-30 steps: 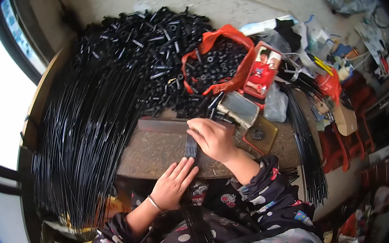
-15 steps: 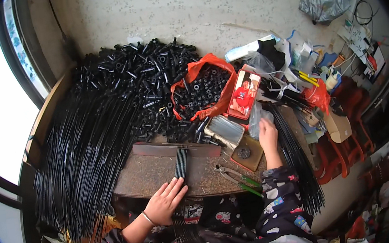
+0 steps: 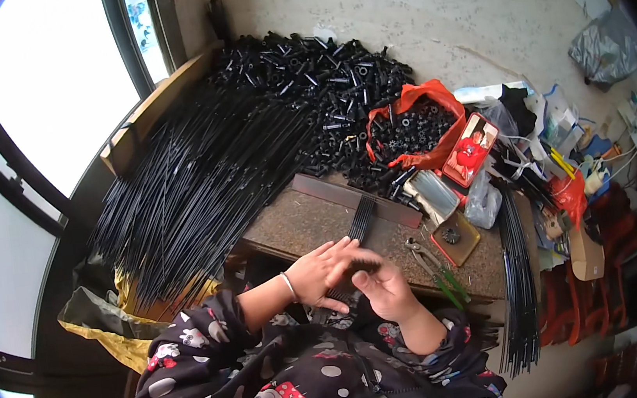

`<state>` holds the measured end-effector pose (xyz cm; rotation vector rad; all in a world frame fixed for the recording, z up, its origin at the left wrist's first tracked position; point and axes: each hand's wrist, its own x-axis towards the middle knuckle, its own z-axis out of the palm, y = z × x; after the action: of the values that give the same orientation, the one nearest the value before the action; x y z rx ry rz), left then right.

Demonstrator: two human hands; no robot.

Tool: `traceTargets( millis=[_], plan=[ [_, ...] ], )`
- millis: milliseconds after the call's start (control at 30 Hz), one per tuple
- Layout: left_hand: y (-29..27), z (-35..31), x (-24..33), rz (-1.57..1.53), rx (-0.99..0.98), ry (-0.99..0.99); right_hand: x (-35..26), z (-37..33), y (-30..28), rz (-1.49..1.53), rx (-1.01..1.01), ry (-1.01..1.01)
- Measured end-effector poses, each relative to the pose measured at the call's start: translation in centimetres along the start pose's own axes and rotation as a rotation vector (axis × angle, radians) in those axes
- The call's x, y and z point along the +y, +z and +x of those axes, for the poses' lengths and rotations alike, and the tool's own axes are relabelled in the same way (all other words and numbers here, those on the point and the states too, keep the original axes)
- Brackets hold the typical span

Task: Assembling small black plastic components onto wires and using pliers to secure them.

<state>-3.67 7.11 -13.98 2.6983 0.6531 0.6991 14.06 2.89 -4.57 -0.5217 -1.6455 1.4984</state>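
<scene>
My left hand [image 3: 318, 274], a bracelet on its wrist, lies with fingers stretched out over a row of thin black rods [image 3: 363, 217] at the table's front edge. The rods lie side by side, their far ends by a long, low metal strip [image 3: 358, 198]. Just right of it, my right hand [image 3: 385, 289] is raised with its fingers bent toward the left hand. Motion blurs those fingers, so anything between them cannot be made out. Green-handled pliers [image 3: 435, 270] and a shallow tin [image 3: 456, 238] with a dark round part lie to the right.
Long black rods [image 3: 192, 190] are heaped at left, with black tubular parts [image 3: 321, 81] behind. A red bag [image 3: 439, 155] holds small black parts. Beside it stand a phone [image 3: 470, 150], an open box [image 3: 432, 195] and a clear plastic bag [image 3: 484, 205]. More rods [image 3: 515, 279] hang over the right edge.
My right hand has moved left from the clear plastic bag to beside my left hand. The left hand stays over the rods. The whole view has turned and shifted.
</scene>
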Motion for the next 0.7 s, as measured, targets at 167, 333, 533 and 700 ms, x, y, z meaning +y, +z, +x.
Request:
traceTargets(
  millis=[167,333,533,700],
  plan=[
    [-1.1,0.2,1.9,0.194,0.014,-0.024,-5.1,-1.9,3.9,-0.2,0.12,-0.098],
    [-6.3,3.6,6.3,0.216,-0.025,0.037,-13.8,-4.9,4.4,-0.005,0.281,-0.601],
    [-7.0,4.3,7.5,-0.7,0.003,0.005,-16.5,-5.5,2.8,0.065,0.339,-0.845],
    [-8.9,5.8,6.9,-0.919,0.494,-0.647,-3.5,-4.2,4.0,-0.366,0.335,-0.004]
  ],
)
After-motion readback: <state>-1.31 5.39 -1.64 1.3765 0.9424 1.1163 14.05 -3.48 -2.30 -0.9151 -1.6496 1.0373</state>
